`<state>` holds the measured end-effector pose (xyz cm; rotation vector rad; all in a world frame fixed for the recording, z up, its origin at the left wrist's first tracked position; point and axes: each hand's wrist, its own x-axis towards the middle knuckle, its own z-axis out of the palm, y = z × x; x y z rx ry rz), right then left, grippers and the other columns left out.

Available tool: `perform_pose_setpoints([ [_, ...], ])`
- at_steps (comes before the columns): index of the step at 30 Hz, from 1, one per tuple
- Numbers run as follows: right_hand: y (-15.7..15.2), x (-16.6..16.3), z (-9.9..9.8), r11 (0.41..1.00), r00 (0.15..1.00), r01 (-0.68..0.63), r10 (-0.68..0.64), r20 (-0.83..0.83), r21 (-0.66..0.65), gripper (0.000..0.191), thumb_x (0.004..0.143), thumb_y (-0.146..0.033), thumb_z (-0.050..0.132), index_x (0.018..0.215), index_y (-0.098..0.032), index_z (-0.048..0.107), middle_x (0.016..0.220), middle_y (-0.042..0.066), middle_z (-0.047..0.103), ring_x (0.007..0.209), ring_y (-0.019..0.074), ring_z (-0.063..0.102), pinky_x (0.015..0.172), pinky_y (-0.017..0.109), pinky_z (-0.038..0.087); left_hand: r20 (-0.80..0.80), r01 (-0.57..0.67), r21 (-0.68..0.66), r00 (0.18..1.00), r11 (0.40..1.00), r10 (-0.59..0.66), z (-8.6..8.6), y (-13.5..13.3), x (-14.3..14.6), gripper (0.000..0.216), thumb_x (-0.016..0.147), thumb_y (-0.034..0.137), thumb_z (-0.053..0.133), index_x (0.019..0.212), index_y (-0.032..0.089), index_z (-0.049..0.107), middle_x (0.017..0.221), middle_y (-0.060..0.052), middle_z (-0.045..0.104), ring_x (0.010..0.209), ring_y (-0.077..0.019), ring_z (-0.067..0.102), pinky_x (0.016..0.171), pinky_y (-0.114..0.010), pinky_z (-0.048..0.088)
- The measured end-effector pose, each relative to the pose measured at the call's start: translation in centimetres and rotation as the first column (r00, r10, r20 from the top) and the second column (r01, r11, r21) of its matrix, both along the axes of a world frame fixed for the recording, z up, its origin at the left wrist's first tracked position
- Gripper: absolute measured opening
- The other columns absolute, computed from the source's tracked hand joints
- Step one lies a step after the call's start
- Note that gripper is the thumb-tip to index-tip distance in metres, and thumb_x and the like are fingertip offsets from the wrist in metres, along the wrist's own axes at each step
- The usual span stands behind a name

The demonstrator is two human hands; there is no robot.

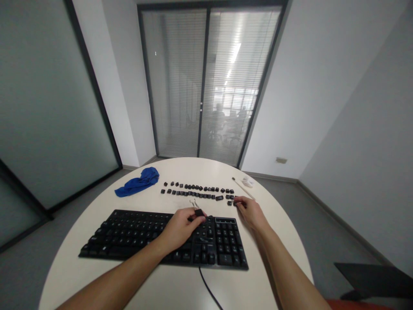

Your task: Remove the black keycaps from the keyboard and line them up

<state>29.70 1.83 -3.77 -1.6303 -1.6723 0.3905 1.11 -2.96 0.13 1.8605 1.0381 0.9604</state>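
The black keyboard (135, 232) lies flat on the round white table (77, 275), between its middle and its near edge, with a cable (209, 289) running off toward that near edge. The left hand (182, 226) is above the keyboard, pinching the dark handle of a wire-pronged puller (199, 212) between thumb and fingers, the prongs pointing toward the table's far edge.

The right hand (251, 212) reaches in from the table's right edge to the right end of the loose keycaps (200, 195); its thumb and fingertips are close together at a cap there, and I cannot tell whether they grip it. The caps stand in two long rows beyond the keyboard, with a short third row at the right. Near the table's far left edge lies a blue cloth (138, 183); by the far right edge, a thin white stick (242, 188) with a dark tip lies beside a small whitish bundle (248, 181)
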Motion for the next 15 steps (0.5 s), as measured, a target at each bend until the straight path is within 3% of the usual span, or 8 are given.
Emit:
perform_pose_setpoints([
  [7, 0.0, -0.2, 0.2, 1.000, 1.000, -0.004, 0.004, 0.015, -0.005, 0.026, 0.085, -0.022, 0.051, 0.100, -0.019, 0.072, 0.101, 0.009, 0.074, 0.094, 0.0244, 0.068, 0.089, 0.038, 0.049, -0.016, 0.011, 0.006, 1.000, 1.000, -0.011, 0.0, 0.0, 0.0, 0.023, 0.088, 0.033, 0.058, 0.094, 0.016, 0.074, 0.091, -0.006, 0.075, 0.085, -0.0210, 0.067, 0.076, -0.028, 0.048],
  [15, -0.6, -1.0, 1.6, 0.999, 1.000, 0.028, -0.028, 0.001, 0.038, 0.029, 0.088, -0.034, 0.052, 0.103, -0.018, 0.071, 0.099, 0.010, 0.073, 0.078, 0.0216, 0.066, 0.075, 0.034, 0.050, -0.154, 0.027, 0.052, 0.988, 0.998, -0.019, -0.3, 0.1, 0.0, 0.028, 0.089, 0.036, 0.057, 0.091, 0.015, 0.074, 0.085, -0.006, 0.074, 0.079, -0.0206, 0.065, 0.076, -0.029, 0.047],
])
